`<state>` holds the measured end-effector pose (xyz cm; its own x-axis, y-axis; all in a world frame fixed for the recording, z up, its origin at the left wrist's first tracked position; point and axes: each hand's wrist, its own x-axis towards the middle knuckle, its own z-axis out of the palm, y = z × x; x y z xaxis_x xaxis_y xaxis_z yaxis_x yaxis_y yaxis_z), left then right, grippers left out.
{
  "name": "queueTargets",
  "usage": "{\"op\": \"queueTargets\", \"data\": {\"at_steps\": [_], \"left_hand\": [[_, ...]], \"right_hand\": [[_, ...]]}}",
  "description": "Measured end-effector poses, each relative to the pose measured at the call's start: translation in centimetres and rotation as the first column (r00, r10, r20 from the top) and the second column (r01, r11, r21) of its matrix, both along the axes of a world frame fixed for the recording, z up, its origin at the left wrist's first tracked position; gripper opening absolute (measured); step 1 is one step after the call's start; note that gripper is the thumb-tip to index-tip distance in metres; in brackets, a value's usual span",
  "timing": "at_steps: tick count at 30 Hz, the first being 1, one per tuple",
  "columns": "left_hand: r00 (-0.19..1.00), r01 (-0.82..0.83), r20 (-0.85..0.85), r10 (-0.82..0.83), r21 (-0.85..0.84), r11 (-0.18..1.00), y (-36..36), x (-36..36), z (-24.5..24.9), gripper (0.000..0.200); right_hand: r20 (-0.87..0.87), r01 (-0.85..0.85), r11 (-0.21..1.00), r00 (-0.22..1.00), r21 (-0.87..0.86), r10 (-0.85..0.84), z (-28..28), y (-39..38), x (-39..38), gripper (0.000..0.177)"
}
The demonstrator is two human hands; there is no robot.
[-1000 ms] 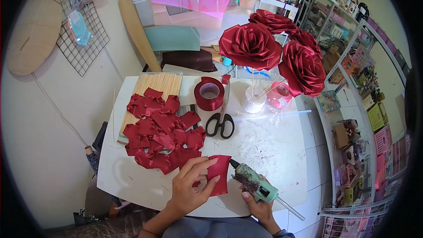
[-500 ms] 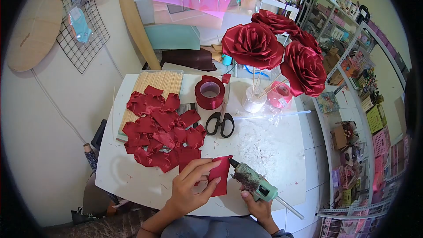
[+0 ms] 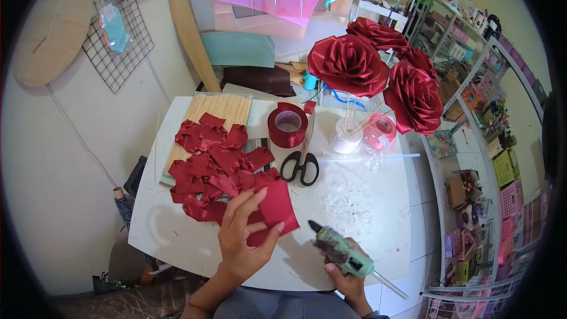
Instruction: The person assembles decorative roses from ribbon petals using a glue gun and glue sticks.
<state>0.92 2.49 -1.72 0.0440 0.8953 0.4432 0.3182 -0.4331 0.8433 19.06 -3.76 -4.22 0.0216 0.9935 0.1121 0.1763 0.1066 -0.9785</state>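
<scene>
Between thumb and fingers, my left hand (image 3: 243, 241) pinches a piece of red satin ribbon (image 3: 277, 208), tilted above the table. A green glue gun (image 3: 342, 250) is gripped in my right hand (image 3: 347, 280); its black nozzle points up and left, apart from the ribbon's lower right corner. A clear glue stick juts from the gun's rear. Left of the ribbon lies a pile of cut, curled red satin pieces (image 3: 215, 162). Black-handled scissors (image 3: 300, 169) rest beyond my hands, beside a roll of red ribbon (image 3: 287, 125).
Wooden sticks (image 3: 218, 109) lie in a stack under the pile's far side. Large red ribbon roses (image 3: 348, 66) on sticks stand in a white holder (image 3: 346, 137) at the back right, beside a pink roll (image 3: 380, 131). Stocked shelves (image 3: 472, 136) line the right wall.
My left hand has lifted and turned the ribbon piece, moving it left, away from the nozzle. The glue gun has dropped slightly lower. The view has shifted a little.
</scene>
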Motion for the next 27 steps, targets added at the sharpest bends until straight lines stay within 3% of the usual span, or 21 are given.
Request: {"op": "queueTargets", "data": {"at_steps": [1,8,18,24,27], "left_hand": [[0.998,-0.057,-0.013,0.057,0.052,0.997,0.1,0.1,0.0,0.059],[0.989,-0.147,0.016,0.146,0.138,0.979,-0.2,0.5,0.1,0.053],[0.991,-0.108,0.085,0.099,0.107,0.988,-0.4,0.7,0.1,0.053],[0.969,-0.044,0.244,0.039,0.017,0.999,-0.2,0.4,-0.2,0.059],[0.933,0.006,0.358,0.018,-0.065,0.998,0.0,-0.2,0.2,0.062]], "right_hand": [[0.137,-0.043,0.999,0.990,0.019,0.040,1.0,0.3,-0.1,0.027],[0.116,-0.080,0.996,0.990,-0.033,0.083,0.6,0.4,-0.3,0.027],[0.099,-0.074,0.996,0.992,-0.060,0.079,0.5,0.4,-0.6,0.026],[0.145,-0.039,0.992,0.988,-0.120,0.056,0.8,0.5,-0.5,0.023],[0.321,0.092,0.994,0.941,0.055,-0.105,0.6,1.0,-0.2,0.021]]}}
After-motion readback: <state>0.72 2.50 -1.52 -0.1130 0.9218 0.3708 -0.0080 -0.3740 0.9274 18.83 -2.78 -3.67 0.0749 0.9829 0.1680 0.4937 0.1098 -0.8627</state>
